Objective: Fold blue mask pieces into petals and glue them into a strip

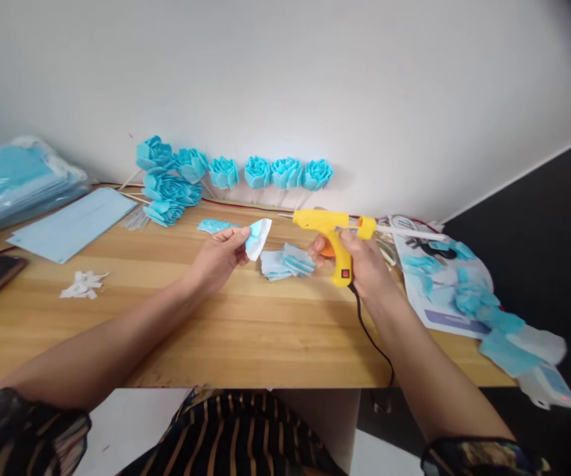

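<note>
A left hand [223, 254] pinches a blue-and-white piece [258, 240], just left of the nozzle [286, 215] of a yellow glue gun [321, 219] gripped in the right hand [367, 264], above a wooden table [266, 344]; beyond, blue flowers [258, 172] line the far side.

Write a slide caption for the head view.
A left hand holds a blue-and-white piece, the right hand a yellow glue gun; blue flowers behind.

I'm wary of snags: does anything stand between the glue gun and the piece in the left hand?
Nothing visible does: an open gap separates the yellow glue gun from the blue-white piece in the left hand. The folded stack lies lower, on the table.
</note>
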`<action>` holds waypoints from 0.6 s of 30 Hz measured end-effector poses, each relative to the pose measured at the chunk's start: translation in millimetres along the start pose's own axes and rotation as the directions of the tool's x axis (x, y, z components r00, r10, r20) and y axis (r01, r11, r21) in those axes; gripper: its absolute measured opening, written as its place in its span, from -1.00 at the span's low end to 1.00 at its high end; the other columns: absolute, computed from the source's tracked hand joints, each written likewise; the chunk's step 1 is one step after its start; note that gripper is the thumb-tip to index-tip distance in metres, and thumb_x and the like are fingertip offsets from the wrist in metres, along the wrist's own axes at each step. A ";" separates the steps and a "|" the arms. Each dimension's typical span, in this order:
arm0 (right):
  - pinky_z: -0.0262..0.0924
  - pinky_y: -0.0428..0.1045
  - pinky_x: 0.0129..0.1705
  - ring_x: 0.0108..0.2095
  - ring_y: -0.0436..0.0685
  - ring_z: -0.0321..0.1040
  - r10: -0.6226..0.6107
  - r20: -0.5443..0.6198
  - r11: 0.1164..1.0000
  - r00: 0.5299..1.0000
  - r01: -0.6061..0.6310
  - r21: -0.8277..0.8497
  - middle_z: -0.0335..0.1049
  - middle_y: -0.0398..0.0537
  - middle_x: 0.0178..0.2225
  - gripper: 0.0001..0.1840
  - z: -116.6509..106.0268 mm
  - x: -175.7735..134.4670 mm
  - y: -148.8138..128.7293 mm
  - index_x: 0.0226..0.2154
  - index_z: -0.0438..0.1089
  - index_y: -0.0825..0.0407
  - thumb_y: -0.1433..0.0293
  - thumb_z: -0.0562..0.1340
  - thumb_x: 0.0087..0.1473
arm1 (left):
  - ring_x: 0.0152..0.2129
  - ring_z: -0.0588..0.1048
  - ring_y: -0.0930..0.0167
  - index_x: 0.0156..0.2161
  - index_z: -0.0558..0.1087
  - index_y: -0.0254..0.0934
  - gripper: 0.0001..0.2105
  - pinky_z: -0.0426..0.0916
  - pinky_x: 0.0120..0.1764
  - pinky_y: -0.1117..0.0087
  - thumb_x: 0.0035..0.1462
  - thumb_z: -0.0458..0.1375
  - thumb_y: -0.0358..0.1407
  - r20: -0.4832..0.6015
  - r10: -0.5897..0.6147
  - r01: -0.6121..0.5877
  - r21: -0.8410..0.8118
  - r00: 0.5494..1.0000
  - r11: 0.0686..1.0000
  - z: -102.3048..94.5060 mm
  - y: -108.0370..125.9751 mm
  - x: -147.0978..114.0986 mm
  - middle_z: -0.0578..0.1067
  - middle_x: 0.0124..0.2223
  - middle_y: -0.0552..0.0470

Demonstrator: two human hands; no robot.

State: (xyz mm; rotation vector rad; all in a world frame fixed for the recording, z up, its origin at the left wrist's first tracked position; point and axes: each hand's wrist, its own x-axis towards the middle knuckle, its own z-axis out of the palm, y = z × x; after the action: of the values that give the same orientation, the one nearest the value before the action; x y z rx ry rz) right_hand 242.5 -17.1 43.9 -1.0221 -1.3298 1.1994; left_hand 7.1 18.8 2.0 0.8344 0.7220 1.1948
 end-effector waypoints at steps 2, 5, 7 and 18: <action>0.33 0.02 -0.44 -0.37 0.16 0.42 -0.046 0.046 0.999 0.998 0.046 0.001 0.46 -0.01 -0.40 -0.55 7.9 -1.7 9.0 -0.30 0.49 0.03 -0.03 0.29 0.08 | -0.68 0.32 0.56 -0.56 0.40 -0.33 -0.60 0.18 -0.61 0.54 -0.13 0.48 -0.11 0.006 -0.021 0.021 -0.019 1.000 1.000 -2.3 -1.4 1.4 0.37 -0.62 0.13; 0.26 0.02 -0.47 -0.44 0.12 0.35 -0.052 0.072 0.996 0.996 0.047 0.070 0.39 -0.08 -0.45 -0.52 12.5 -9.6 25.5 -0.19 0.49 0.02 -0.05 0.27 0.12 | -0.66 0.34 0.54 -0.53 0.42 -0.33 -0.62 0.20 -0.58 0.53 -0.08 0.46 -0.11 0.014 -0.049 0.049 -0.010 0.999 0.999 -6.3 -5.6 2.3 0.41 -0.60 0.11; 0.22 0.02 -0.45 -0.48 0.07 0.29 -0.048 0.073 0.993 0.996 0.040 0.115 0.33 -0.13 -0.47 -0.52 12.8 -13.7 32.1 -0.12 0.49 0.01 -0.03 0.28 0.14 | -0.66 0.34 0.54 -0.52 0.43 -0.34 -0.63 0.21 -0.56 0.52 -0.07 0.46 -0.11 0.014 -0.063 0.063 -0.004 0.998 0.998 -8.1 -8.6 2.2 0.41 -0.59 0.11; 0.25 0.05 -0.35 -0.43 0.07 0.30 -0.042 0.152 0.999 0.987 0.038 0.034 0.38 -0.12 -0.44 -0.50 10.0 -20.4 33.2 0.08 0.42 -0.02 0.03 0.22 0.23 | -0.65 0.33 0.54 -0.58 0.43 -0.35 -0.57 0.18 -0.57 0.52 -0.11 0.46 -0.05 0.029 -0.090 0.090 0.007 0.995 0.996 -7.6 -13.1 1.2 0.38 -0.61 0.09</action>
State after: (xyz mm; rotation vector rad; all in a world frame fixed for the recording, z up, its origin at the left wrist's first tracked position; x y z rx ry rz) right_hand 233.4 -33.7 8.3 -0.8917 -1.4394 1.2850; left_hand 7.5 19.2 -13.3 0.8136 0.7321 1.0983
